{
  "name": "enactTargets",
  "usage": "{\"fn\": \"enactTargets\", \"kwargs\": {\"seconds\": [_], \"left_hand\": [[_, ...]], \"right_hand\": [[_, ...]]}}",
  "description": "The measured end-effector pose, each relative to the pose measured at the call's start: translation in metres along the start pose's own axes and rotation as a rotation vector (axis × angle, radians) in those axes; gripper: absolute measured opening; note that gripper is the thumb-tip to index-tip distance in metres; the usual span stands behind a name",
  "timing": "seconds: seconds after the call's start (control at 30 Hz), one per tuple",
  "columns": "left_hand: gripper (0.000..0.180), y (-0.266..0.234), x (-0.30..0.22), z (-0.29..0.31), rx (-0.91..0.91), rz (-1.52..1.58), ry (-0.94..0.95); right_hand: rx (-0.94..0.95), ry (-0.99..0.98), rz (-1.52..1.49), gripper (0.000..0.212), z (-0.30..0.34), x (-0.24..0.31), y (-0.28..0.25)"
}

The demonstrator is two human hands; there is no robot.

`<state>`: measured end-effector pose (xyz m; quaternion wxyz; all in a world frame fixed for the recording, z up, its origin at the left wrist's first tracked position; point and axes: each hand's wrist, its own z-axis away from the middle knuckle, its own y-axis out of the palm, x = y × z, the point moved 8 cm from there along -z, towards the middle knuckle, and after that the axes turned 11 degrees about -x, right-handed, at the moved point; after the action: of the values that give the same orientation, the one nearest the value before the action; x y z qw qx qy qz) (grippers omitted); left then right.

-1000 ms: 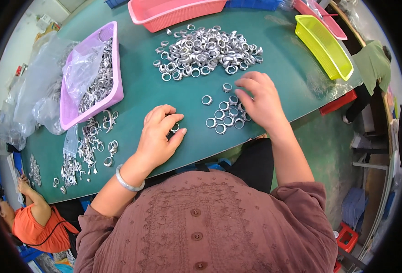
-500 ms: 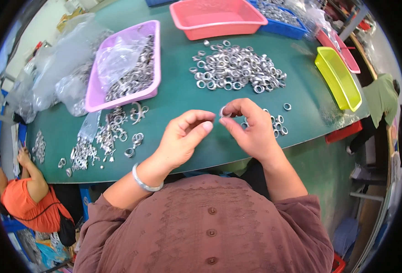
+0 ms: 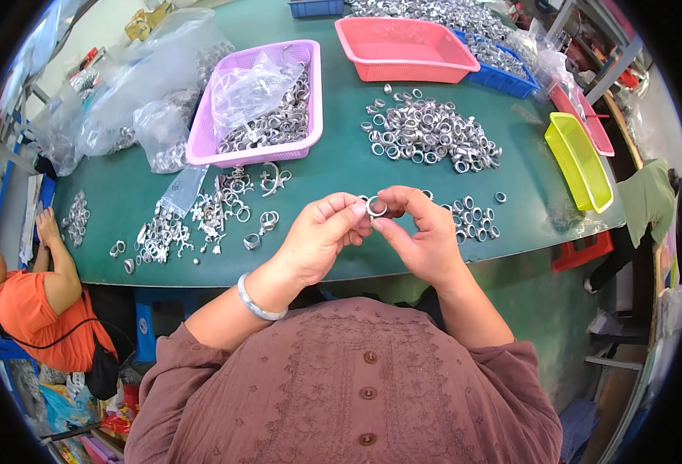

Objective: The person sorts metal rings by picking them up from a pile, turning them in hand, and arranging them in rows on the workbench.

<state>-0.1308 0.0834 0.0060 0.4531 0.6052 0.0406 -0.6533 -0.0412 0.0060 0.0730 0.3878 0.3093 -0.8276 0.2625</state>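
Observation:
A silver ring [image 3: 376,206] is pinched between my two hands above the near part of the green table [image 3: 341,178]. My left hand [image 3: 327,232], with a pale bangle on its wrist, grips the ring's left side between thumb and fingers. On the other side, the thumb and forefinger of my right hand [image 3: 422,236] close on the same ring. A small group of rings [image 3: 476,220] lies just right of my right hand. Farther off is a big heap of silver rings [image 3: 433,131]. Left of my hands lie piles of small silver pieces [image 3: 163,234].
A purple basket [image 3: 316,93] holds rings and a plastic bag. Behind the heap stand a pink basket [image 3: 406,71] and a blue tray [image 3: 503,83]; a yellow-green basket [image 3: 580,166] is at right. Plastic bags [image 3: 159,127] crowd the left. A person in orange [image 3: 47,317] works at far left.
My left thumb and fingers have come in and taken hold of the ring that my right hand was holding alone. The view has shifted, so the table's things sit farther right.

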Motion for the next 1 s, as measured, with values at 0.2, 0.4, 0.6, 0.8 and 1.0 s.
{"fn": "enactTargets", "kwargs": {"seconds": [0.2, 0.4, 0.6, 0.8, 1.0], "left_hand": [[0.014, 0.003, 0.000, 0.003, -0.014, 0.028, -0.023], [0.015, 0.004, -0.002, 0.003, -0.020, -0.016, 0.005], [0.018, 0.014, -0.004, 0.002, 0.059, 0.053, 0.058], [0.021, 0.021, -0.002, 0.000, 0.148, 0.168, 0.040], [0.024, 0.023, 0.003, -0.003, 0.211, 0.183, 0.002]], "right_hand": [[0.025, 0.228, -0.279, 0.023, 0.008, -0.019, 0.001], [-0.033, 0.362, -0.393, 0.032, 0.010, -0.025, -0.001], [-0.055, -0.281, 0.147, 0.047, 0.007, 0.023, -0.006], [-0.160, -0.241, -0.003, 0.053, 0.010, 0.011, -0.020], [-0.230, -0.104, 0.052, 0.039, 0.012, -0.011, -0.047]]}}
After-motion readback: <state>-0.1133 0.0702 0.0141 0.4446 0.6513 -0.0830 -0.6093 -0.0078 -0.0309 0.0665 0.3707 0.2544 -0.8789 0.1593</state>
